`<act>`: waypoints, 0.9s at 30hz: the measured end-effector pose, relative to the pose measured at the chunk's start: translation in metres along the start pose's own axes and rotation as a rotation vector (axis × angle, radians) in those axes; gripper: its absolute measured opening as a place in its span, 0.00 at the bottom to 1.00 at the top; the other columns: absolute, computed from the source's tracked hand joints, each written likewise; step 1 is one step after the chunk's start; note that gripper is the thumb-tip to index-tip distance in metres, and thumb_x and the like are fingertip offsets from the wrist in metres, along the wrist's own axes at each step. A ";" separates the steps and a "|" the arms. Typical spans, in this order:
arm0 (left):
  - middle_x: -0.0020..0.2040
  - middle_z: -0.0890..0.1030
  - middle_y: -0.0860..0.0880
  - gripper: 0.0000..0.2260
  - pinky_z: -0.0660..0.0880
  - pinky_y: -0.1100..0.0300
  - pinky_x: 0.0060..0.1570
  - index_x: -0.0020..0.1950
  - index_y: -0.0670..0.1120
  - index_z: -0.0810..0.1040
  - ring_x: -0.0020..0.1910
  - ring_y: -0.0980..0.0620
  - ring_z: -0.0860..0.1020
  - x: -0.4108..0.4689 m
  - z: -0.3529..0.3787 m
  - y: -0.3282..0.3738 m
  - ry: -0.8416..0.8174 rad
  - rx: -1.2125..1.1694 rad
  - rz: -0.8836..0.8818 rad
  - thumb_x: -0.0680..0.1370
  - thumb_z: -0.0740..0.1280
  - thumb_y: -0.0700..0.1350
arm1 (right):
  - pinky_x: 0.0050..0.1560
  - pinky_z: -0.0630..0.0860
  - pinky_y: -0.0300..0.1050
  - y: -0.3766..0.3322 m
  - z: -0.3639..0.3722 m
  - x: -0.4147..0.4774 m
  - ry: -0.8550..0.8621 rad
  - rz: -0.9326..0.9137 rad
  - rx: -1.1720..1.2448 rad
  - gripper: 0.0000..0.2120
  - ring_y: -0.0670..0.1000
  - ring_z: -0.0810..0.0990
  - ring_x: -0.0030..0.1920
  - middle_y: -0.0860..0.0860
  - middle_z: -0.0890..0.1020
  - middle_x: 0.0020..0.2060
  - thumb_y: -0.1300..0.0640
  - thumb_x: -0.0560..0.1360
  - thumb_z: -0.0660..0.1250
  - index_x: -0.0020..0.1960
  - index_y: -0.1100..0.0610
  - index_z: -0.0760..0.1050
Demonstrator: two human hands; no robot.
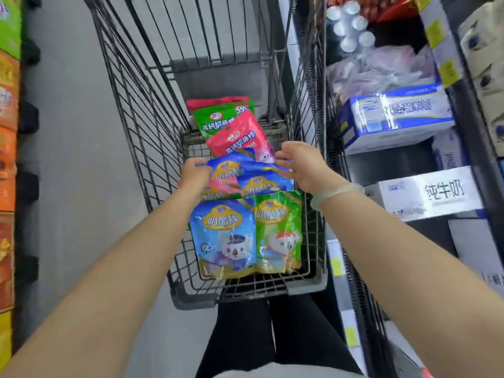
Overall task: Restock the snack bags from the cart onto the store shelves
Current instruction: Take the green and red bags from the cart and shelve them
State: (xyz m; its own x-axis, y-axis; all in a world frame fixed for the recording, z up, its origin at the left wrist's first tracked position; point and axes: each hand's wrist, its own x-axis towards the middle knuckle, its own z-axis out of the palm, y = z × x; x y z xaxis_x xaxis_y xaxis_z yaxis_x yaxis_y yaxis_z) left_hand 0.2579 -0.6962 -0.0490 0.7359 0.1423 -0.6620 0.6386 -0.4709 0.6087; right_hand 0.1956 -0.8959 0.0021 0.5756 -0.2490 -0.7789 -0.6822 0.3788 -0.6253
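Observation:
Several snack bags lie in the upper basket of a grey wire cart [152,126]. A blue bag [240,166] sits on top of the pile; my left hand [194,172] pinches its left edge and my right hand [302,165], in a clear glove, grips its right edge. Nearer to me lie a blue koala bag [223,236] and a green bag [279,230]. A pink bag [237,135] and another green bag [215,118] lie farther back.
Store shelves [441,36] run along the right, holding blue-and-white milk cartons [395,115], a white carton [428,192] and bottled water [351,25]. Orange and green boxes [6,132] line the left edge. Grey floor [73,132] lies left of the cart.

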 end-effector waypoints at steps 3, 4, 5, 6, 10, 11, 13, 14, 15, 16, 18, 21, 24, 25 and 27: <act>0.55 0.76 0.43 0.16 0.67 0.63 0.30 0.65 0.42 0.72 0.35 0.53 0.71 0.030 0.006 0.005 -0.002 0.015 0.009 0.76 0.62 0.38 | 0.45 0.71 0.46 -0.007 0.007 0.027 -0.012 0.046 -0.027 0.08 0.49 0.75 0.39 0.51 0.77 0.40 0.61 0.77 0.59 0.41 0.54 0.72; 0.58 0.76 0.41 0.17 0.67 0.63 0.32 0.66 0.42 0.71 0.36 0.53 0.72 0.046 0.009 0.008 -0.003 0.005 0.001 0.77 0.62 0.38 | 0.43 0.71 0.45 -0.010 0.012 0.042 -0.013 0.064 -0.026 0.07 0.49 0.75 0.39 0.52 0.76 0.41 0.62 0.78 0.58 0.44 0.55 0.72; 0.61 0.76 0.40 0.17 0.68 0.63 0.34 0.67 0.41 0.70 0.39 0.52 0.73 0.053 0.010 0.012 -0.010 -0.001 -0.009 0.77 0.62 0.38 | 0.41 0.71 0.44 -0.010 0.014 0.052 -0.002 0.070 -0.026 0.06 0.49 0.74 0.39 0.53 0.76 0.44 0.62 0.78 0.57 0.48 0.57 0.73; 0.60 0.76 0.41 0.17 0.70 0.61 0.38 0.67 0.41 0.69 0.42 0.51 0.74 0.060 0.012 0.014 -0.018 -0.018 -0.016 0.78 0.62 0.37 | 0.40 0.70 0.44 -0.011 0.016 0.060 0.011 0.077 -0.034 0.08 0.50 0.74 0.40 0.54 0.75 0.46 0.63 0.78 0.57 0.52 0.58 0.73; 0.39 0.73 0.48 0.10 0.73 0.60 0.38 0.60 0.40 0.71 0.36 0.52 0.73 0.103 0.020 0.020 -0.060 -0.123 -0.101 0.79 0.59 0.35 | 0.33 0.70 0.41 -0.015 0.030 0.104 0.067 0.131 -0.051 0.05 0.50 0.75 0.38 0.52 0.75 0.40 0.63 0.77 0.58 0.50 0.58 0.72; 0.37 0.72 0.48 0.05 0.72 0.62 0.36 0.52 0.42 0.72 0.35 0.53 0.72 0.110 0.021 0.024 -0.060 -0.110 -0.112 0.79 0.59 0.35 | 0.33 0.70 0.41 -0.015 0.033 0.115 0.077 0.144 -0.053 0.04 0.50 0.75 0.37 0.51 0.75 0.37 0.63 0.77 0.58 0.47 0.57 0.71; 0.34 0.70 0.48 0.13 0.71 0.63 0.33 0.36 0.47 0.68 0.33 0.54 0.70 0.133 0.023 0.026 -0.067 -0.070 -0.105 0.79 0.58 0.35 | 0.33 0.69 0.41 -0.015 0.040 0.136 0.098 0.162 -0.059 0.08 0.49 0.74 0.35 0.51 0.74 0.33 0.63 0.77 0.58 0.40 0.56 0.70; 0.33 0.69 0.48 0.15 0.70 0.63 0.32 0.34 0.48 0.66 0.32 0.53 0.69 0.144 0.025 0.025 -0.068 -0.065 -0.092 0.78 0.58 0.34 | 0.33 0.69 0.41 -0.015 0.043 0.145 0.106 0.170 -0.064 0.10 0.49 0.74 0.34 0.51 0.74 0.33 0.64 0.76 0.58 0.38 0.56 0.70; 0.32 0.70 0.48 0.15 0.69 0.62 0.32 0.33 0.49 0.67 0.31 0.53 0.69 0.153 0.025 0.026 -0.074 -0.059 -0.091 0.77 0.59 0.34 | 0.33 0.69 0.41 -0.013 0.045 0.155 0.112 0.178 -0.067 0.10 0.49 0.74 0.34 0.51 0.74 0.33 0.64 0.75 0.58 0.36 0.55 0.70; 0.32 0.71 0.49 0.14 0.68 0.62 0.32 0.34 0.49 0.69 0.30 0.54 0.69 0.162 0.026 0.026 -0.083 -0.056 -0.086 0.77 0.60 0.34 | 0.33 0.68 0.41 -0.013 0.048 0.165 0.117 0.179 -0.066 0.10 0.49 0.74 0.34 0.51 0.74 0.33 0.64 0.75 0.59 0.36 0.55 0.69; 0.28 0.73 0.52 0.12 0.63 0.66 0.27 0.37 0.49 0.74 0.23 0.59 0.69 0.177 0.026 0.027 -0.104 -0.061 -0.083 0.75 0.61 0.34 | 0.33 0.68 0.42 -0.010 0.052 0.180 0.126 0.147 -0.081 0.07 0.50 0.73 0.34 0.53 0.72 0.33 0.65 0.74 0.60 0.40 0.57 0.73; 0.29 0.73 0.52 0.10 0.61 0.69 0.23 0.36 0.48 0.75 0.16 0.63 0.66 0.200 0.029 0.023 -0.066 -0.060 -0.109 0.73 0.64 0.34 | 0.36 0.68 0.45 -0.003 0.055 0.201 0.136 0.148 -0.119 0.18 0.52 0.72 0.38 0.57 0.74 0.43 0.68 0.75 0.59 0.65 0.65 0.68; 0.32 0.73 0.50 0.11 0.62 0.65 0.26 0.33 0.48 0.72 0.26 0.56 0.68 0.205 0.035 0.022 -0.042 -0.065 -0.154 0.74 0.63 0.36 | 0.32 0.71 0.41 0.001 0.060 0.214 0.125 0.152 -0.211 0.21 0.51 0.76 0.38 0.55 0.76 0.46 0.69 0.72 0.61 0.64 0.60 0.70; 0.32 0.73 0.51 0.11 0.62 0.63 0.26 0.33 0.48 0.71 0.27 0.55 0.67 0.206 0.036 0.021 -0.043 -0.064 -0.162 0.75 0.63 0.37 | 0.33 0.73 0.43 0.003 0.061 0.218 0.123 0.146 -0.225 0.21 0.51 0.76 0.40 0.55 0.76 0.47 0.69 0.71 0.62 0.63 0.59 0.70; 0.33 0.72 0.51 0.12 0.62 0.61 0.27 0.34 0.48 0.69 0.29 0.55 0.67 0.208 0.038 0.018 -0.030 -0.064 -0.175 0.77 0.62 0.40 | 0.45 0.80 0.52 0.007 0.062 0.225 0.143 0.134 -0.259 0.24 0.55 0.78 0.47 0.55 0.75 0.52 0.69 0.70 0.63 0.65 0.58 0.68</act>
State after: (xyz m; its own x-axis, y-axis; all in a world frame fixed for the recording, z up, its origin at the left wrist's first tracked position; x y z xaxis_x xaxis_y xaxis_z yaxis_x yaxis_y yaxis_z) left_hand 0.4140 -0.7080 -0.1924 0.6061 0.1904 -0.7723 0.7697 -0.3852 0.5091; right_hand 0.3481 -0.8938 -0.1750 0.4161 -0.3421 -0.8425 -0.8503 0.1819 -0.4939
